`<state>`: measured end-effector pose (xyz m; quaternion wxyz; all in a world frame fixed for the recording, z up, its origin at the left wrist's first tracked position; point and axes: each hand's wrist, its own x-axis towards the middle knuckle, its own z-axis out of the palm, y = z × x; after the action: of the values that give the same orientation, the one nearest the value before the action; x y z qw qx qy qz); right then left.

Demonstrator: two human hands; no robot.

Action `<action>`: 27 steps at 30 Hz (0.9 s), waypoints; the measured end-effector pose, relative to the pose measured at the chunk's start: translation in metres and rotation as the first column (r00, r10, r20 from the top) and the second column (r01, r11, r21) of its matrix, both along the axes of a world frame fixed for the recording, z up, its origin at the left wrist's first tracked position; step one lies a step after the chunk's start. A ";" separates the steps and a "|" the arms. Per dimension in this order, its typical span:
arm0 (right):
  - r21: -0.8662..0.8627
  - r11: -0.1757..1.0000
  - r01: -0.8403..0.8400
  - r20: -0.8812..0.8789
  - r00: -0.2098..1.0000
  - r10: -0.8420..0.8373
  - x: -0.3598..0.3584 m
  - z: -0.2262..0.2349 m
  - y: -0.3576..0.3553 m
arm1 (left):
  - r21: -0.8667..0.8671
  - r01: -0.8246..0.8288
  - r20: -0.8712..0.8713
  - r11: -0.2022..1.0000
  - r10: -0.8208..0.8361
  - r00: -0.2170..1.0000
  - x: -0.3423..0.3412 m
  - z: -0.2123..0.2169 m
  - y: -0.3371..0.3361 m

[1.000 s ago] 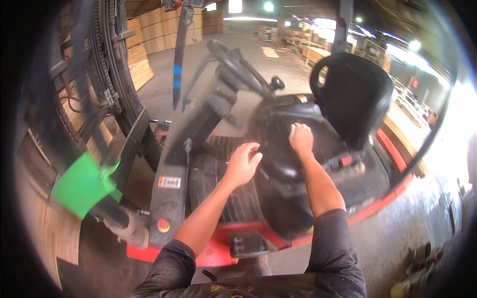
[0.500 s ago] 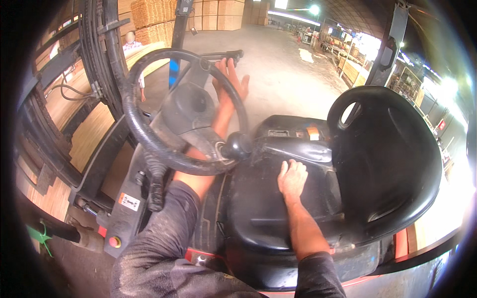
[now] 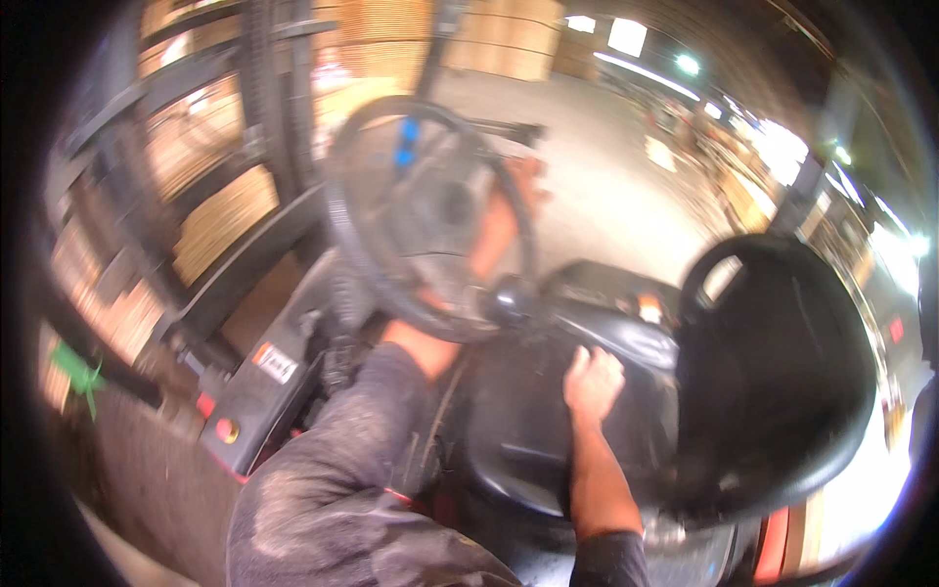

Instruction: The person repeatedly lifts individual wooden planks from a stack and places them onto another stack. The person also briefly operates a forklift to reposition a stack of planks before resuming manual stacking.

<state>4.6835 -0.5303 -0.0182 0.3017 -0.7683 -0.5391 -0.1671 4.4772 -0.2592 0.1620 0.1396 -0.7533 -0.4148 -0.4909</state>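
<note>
At centre frame, slightly above the middle, the black steering wheel (image 3: 430,210) of a forklift fills much of the view, tilted and blurred. The person's left arm passes under its lower rim and reaches up behind it; the left hand (image 3: 523,186) shows through and past the wheel's right side, at the upper centre of the frame. Its fingers look partly spread, but the blur and the wheel rim hide whether it grips anything, so I cannot tell how it is closed. A round black knob (image 3: 511,298) sits on the wheel's lower right rim, just above the seat.

Lower and right of centre, the right hand (image 3: 592,383) rests on the black seat cushion (image 3: 518,430), fingers curled loosely downward, knuckles up, pressing on the cushion rather than wrapped around anything. To its right, the tall black seat backrest (image 3: 782,382) rises across the right part of the frame.

At the lower left, a grey panel (image 3: 259,391) of the machine carries a red round button (image 3: 227,428) and a small label. The dark mast rails (image 3: 274,108) run up the upper left, with stacked pale wood (image 3: 210,220) beyond them. A bare concrete floor (image 3: 606,186) stretches across the upper centre toward bright lights at the upper right. A dusty dark sleeve (image 3: 342,479) covers the left arm at the bottom.
</note>
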 end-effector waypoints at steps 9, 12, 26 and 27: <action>0.067 0.998 0.018 0.107 0.994 -0.025 -0.007 -0.013 -0.001 | -0.056 0.004 0.062 0.998 0.000 0.998 -0.003 0.012 -0.041; 0.054 0.998 0.024 0.082 0.996 -0.028 -0.008 -0.015 0.000 | -0.104 0.010 0.060 0.994 -0.003 0.998 -0.008 0.014 -0.057; 0.022 1.000 0.015 0.084 0.996 -0.017 -0.013 -0.020 -0.004 | -0.586 0.014 -0.051 0.810 -0.055 0.997 -0.081 -0.081 -0.278; 0.201 0.970 -0.134 0.063 0.990 0.124 -0.016 -0.018 -0.008 | -0.536 0.123 0.132 0.835 -0.061 0.989 -0.087 -0.096 -0.294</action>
<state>4.6674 -0.5383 -0.0360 0.3759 -0.6922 -0.5752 -0.2207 4.3906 -0.5534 0.0660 -0.1262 -0.7531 -0.5070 -0.3998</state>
